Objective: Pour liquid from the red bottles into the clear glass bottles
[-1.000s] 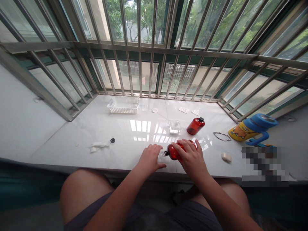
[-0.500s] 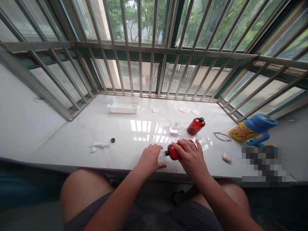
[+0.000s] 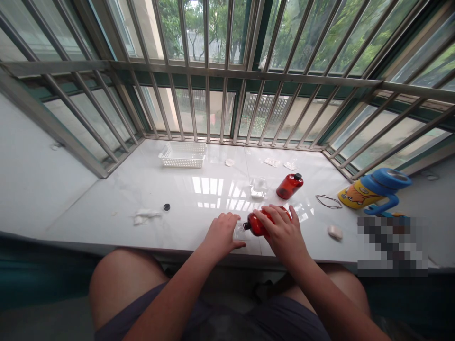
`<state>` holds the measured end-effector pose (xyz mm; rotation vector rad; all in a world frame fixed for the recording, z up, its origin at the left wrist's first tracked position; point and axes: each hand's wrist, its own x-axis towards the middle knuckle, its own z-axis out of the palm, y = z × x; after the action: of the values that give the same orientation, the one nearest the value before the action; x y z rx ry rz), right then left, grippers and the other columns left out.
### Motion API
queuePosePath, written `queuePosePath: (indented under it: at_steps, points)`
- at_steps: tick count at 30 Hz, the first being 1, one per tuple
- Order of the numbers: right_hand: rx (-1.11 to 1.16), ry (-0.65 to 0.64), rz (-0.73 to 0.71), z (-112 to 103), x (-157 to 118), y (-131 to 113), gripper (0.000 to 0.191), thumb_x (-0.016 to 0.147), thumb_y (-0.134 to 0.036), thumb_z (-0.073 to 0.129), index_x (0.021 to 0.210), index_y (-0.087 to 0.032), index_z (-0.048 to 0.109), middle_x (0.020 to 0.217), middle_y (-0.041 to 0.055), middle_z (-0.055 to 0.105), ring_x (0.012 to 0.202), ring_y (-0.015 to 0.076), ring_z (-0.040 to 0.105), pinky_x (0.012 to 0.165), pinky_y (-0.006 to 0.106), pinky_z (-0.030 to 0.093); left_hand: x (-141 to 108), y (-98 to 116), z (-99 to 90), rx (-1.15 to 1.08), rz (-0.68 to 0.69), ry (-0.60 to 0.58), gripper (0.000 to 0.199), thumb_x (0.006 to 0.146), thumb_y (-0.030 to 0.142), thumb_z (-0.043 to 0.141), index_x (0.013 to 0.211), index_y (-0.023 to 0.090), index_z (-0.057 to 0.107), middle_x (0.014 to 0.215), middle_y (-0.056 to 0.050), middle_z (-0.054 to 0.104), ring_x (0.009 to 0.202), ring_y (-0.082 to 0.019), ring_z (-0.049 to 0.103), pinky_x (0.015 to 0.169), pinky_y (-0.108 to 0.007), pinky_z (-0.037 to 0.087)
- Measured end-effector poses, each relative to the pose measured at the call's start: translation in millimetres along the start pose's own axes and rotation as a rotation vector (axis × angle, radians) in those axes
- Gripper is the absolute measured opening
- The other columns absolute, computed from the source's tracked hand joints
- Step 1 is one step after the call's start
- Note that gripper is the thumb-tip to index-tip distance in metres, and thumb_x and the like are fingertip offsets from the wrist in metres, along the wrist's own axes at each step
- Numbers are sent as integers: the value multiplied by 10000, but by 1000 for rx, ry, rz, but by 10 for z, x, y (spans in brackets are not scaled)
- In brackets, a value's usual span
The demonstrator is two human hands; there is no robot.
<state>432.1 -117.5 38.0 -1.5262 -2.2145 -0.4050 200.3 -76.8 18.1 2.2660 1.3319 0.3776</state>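
My right hand (image 3: 280,227) is wrapped round a translucent red bottle (image 3: 254,223), tipped on its side with its black neck pointing left. The neck lies over a small clear plastic container (image 3: 239,231). Thumb and fingers of my left hand (image 3: 223,233) curve round the left side of that container, which is partly hidden. Whether any liquid is flowing is too small to tell. A black bottle cap (image 3: 167,207) rests on the white counter (image 3: 192,222) to the left. Behind my right hand a second red bottle (image 3: 288,186), capped in black, leans or lies tilted.
Beyond my hands sits a clear box (image 3: 259,188). A white perforated basket (image 3: 182,156) is near the window bars. Crumpled tissue (image 3: 146,216) lies left. On the right are a thin loop (image 3: 328,201), a pale soap-like piece (image 3: 334,232) and a blue-yellow flask (image 3: 369,189).
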Motion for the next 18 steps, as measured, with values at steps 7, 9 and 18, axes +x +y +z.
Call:
queuePosePath:
  at_steps: [7, 9, 18]
  points:
    - [-6, -2, -1, -5, 4, -2, 476, 980, -130, 664, 1417, -320, 655, 1412, 75, 708, 1368, 312, 590, 1313, 588, 124, -5, 1, -4, 0, -3, -2, 774, 709, 450, 995, 1347, 212, 628, 1283, -102, 714, 1193, -358, 642, 1006, -504, 544]
    - [-6, -3, -2, -6, 4, -1, 474, 982, -131, 666, 1417, -319, 657, 1413, 75, 708, 1369, 313, 591, 1313, 590, 129, -6, 1, -2, -1, -3, -1, 770, 710, 455, 994, 1346, 220, 628, 1283, -100, 714, 1196, -358, 643, 1009, -501, 544]
    - [-5, -19, 9, -5, 2, -1, 483, 976, -129, 675, 1418, -324, 658, 1421, 68, 705, 1379, 311, 589, 1315, 598, 125, -9, -3, 13, -1, 5, 9, 771, 708, 454, 995, 1341, 215, 627, 1287, -100, 714, 1196, -356, 644, 1015, -507, 546]
